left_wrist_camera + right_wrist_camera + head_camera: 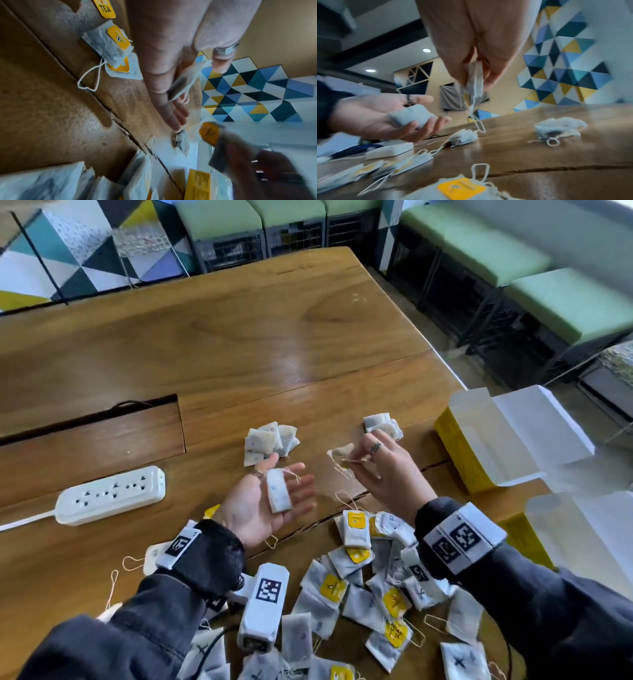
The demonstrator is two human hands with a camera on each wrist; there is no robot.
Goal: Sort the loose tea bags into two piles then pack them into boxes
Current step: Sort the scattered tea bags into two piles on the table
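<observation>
My left hand point(294, 478) is held palm up over the wooden table point(239, 354), fingers relaxed, and a white tea bag point(279, 495) lies loose across its fingers. The right wrist view shows that bag point(412, 116) too. To the right, my right hand point(352, 456) pinches another tea bag point(340, 453) above the table, its string dangling; a yellow tag point(209, 133) shows on it in the left wrist view. Two small sorted piles lie beyond the hands: a left pile point(270, 441) and a right pile point(382, 424). A heap of loose tea bags point(376, 594) covers the near edge.
An open yellow box point(486, 446) with white flaps lies at the right table edge, and a second open box point(565, 535) is nearer me. A white power strip point(109, 496) lies left, beside a cable slot point(92, 419). Green benches point(565, 302) stand beyond the table.
</observation>
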